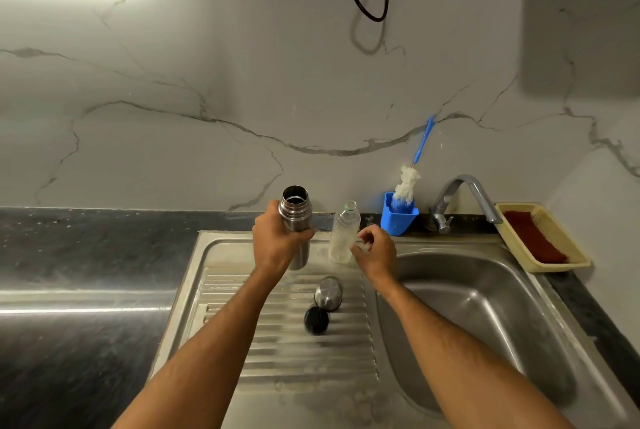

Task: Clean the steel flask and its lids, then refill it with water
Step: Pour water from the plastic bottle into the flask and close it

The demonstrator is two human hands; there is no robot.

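Two bare forearms reach up from the bottom edge over the ribbed steel drainboard [221,317] of the sink [540,293]. Between them, near the middle of the drainboard, lie the two lids: a black lid [316,320] and, touching it at its 1 o'clock, a steel lid [328,293] lying on its side.

At 11 o'clock from the lids, the left hand [277,240] grips the steel flask [296,217] around its upper body, fingers wrapped round it. The flask stands upright with its mouth open and its threaded neck bare above the hand; its base is at the far edge of the drainboard.

Just beside the flask at its 3 o'clock stands a clear plastic bottle [343,233] with no cap. The right hand [375,252] is at the bottle's lower right side, fingers loosely curled, thumb and forefinger close to the bottle; whether they touch or pinch it cannot be told.

Farther toward 2 o'clock a blue holder [398,220] hangs at the back of the sink with a white-headed bottle brush [408,182] in it, its blue handle leaning on the marble wall. A steel tap [464,196] bends over the basin, and at 3 o'clock from it a beige basket [554,264] holding a red-brown cloth [533,238] sits on the dark table [86,248].
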